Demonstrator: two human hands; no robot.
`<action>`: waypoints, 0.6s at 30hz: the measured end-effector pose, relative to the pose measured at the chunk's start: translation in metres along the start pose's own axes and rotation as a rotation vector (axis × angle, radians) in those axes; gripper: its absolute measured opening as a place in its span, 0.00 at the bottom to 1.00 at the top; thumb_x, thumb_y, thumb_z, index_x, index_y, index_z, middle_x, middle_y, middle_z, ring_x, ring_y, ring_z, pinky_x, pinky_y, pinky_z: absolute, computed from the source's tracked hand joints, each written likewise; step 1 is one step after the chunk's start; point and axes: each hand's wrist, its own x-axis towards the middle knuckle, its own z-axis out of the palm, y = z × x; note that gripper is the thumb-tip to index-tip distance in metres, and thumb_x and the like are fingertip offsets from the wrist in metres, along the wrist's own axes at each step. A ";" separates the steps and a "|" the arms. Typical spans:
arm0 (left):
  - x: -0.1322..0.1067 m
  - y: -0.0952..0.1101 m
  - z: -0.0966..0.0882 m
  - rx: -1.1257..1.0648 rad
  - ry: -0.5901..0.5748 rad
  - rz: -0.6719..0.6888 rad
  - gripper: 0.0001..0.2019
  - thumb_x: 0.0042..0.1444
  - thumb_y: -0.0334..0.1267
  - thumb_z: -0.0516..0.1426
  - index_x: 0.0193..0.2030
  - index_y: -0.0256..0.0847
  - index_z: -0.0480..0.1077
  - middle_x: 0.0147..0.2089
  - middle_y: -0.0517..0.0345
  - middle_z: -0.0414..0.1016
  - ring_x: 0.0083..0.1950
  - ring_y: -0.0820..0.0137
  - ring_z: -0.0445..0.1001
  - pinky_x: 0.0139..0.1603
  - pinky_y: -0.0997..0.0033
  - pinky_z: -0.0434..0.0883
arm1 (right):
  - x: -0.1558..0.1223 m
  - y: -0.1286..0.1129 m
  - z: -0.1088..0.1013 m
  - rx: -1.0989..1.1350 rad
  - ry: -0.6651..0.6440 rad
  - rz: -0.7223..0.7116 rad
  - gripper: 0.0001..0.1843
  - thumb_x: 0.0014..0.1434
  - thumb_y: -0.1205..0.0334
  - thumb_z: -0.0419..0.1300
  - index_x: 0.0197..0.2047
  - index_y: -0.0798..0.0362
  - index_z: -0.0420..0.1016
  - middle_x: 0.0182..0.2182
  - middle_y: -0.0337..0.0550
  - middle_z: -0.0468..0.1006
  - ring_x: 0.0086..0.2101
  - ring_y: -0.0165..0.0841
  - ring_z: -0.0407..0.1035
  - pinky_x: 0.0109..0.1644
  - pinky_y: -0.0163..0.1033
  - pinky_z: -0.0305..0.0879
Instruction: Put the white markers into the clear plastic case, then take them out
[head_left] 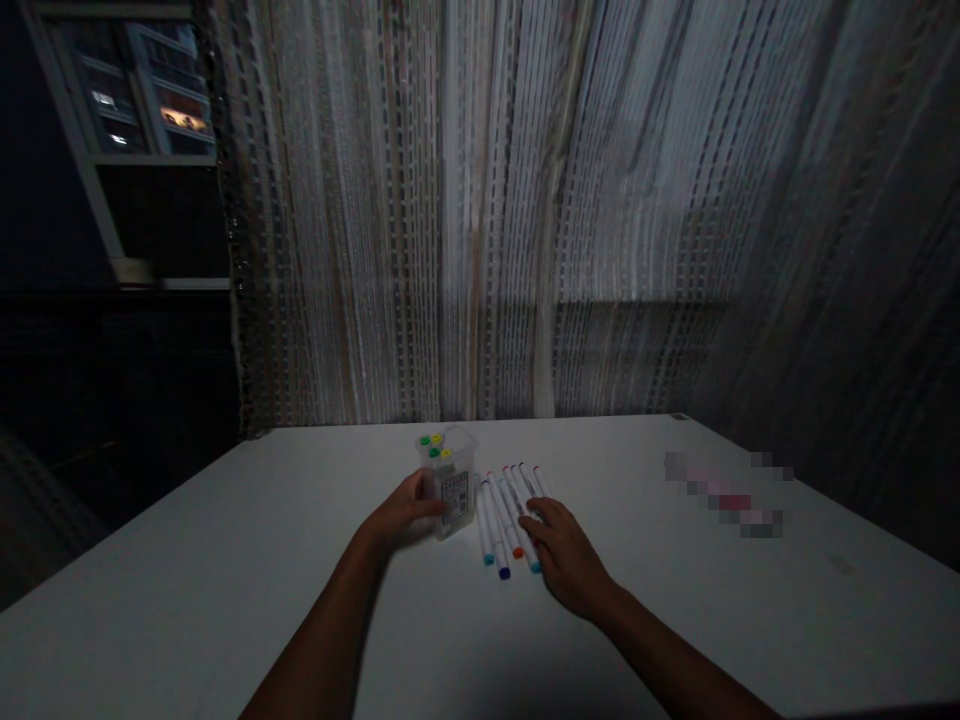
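A clear plastic marker case [454,465] with a printed label stands on the white table, tilted slightly in view. Green- and yellow-capped markers [435,446] show at its top left. My left hand [407,508] is closed around the case's left side, thumb across its front. To the right of the case lie several white markers [492,515] side by side, with blue, orange and teal ends toward me. Over the right part of this row rests my right hand [564,555], its fingers bent on the markers; whether it grips one is hidden.
The white table [262,570] stretches out on both sides. A pixelated pink and red patch [731,500] lies at the right. Behind the table's far edge hangs a striped curtain [480,220], with a window [142,130] at the upper left.
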 end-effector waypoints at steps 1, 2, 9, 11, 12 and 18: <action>0.000 0.000 0.000 -0.001 0.001 -0.002 0.27 0.30 0.34 0.70 0.40 0.35 0.68 0.43 0.46 0.72 0.46 0.53 0.69 0.50 0.53 0.62 | 0.000 0.000 0.000 0.009 0.007 -0.012 0.19 0.51 0.75 0.47 0.43 0.53 0.71 0.47 0.52 0.67 0.49 0.40 0.59 0.50 0.54 0.61; 0.000 -0.001 0.000 -0.004 0.004 -0.001 0.27 0.29 0.34 0.70 0.40 0.35 0.68 0.43 0.46 0.72 0.46 0.54 0.70 0.50 0.53 0.62 | 0.000 0.000 0.000 0.017 0.011 -0.021 0.19 0.51 0.75 0.47 0.42 0.53 0.71 0.47 0.52 0.67 0.49 0.40 0.59 0.50 0.54 0.62; 0.001 -0.008 -0.002 -0.035 -0.013 0.023 0.28 0.32 0.34 0.70 0.43 0.36 0.67 0.45 0.46 0.72 0.47 0.54 0.69 0.51 0.54 0.62 | 0.000 -0.002 -0.001 -0.028 -0.012 0.007 0.18 0.54 0.73 0.47 0.45 0.54 0.71 0.48 0.54 0.67 0.50 0.41 0.58 0.50 0.53 0.61; 0.001 -0.007 -0.002 -0.025 -0.012 0.024 0.28 0.32 0.34 0.70 0.43 0.36 0.67 0.45 0.46 0.72 0.48 0.54 0.69 0.51 0.54 0.62 | 0.001 -0.002 -0.002 -0.022 -0.018 -0.008 0.17 0.54 0.73 0.48 0.43 0.54 0.72 0.48 0.53 0.67 0.50 0.41 0.58 0.50 0.52 0.62; 0.001 -0.006 -0.002 -0.023 -0.010 0.027 0.28 0.32 0.33 0.70 0.43 0.36 0.67 0.45 0.45 0.72 0.48 0.54 0.69 0.51 0.54 0.62 | 0.001 -0.002 -0.002 -0.022 -0.019 -0.018 0.17 0.54 0.73 0.48 0.42 0.55 0.72 0.47 0.53 0.67 0.50 0.41 0.58 0.50 0.52 0.62; 0.001 -0.003 0.000 -0.027 -0.007 0.024 0.28 0.31 0.34 0.70 0.41 0.36 0.67 0.45 0.46 0.72 0.48 0.54 0.69 0.52 0.54 0.62 | 0.001 -0.001 -0.002 -0.040 0.008 -0.037 0.19 0.53 0.74 0.47 0.46 0.54 0.70 0.48 0.54 0.67 0.50 0.41 0.58 0.50 0.53 0.62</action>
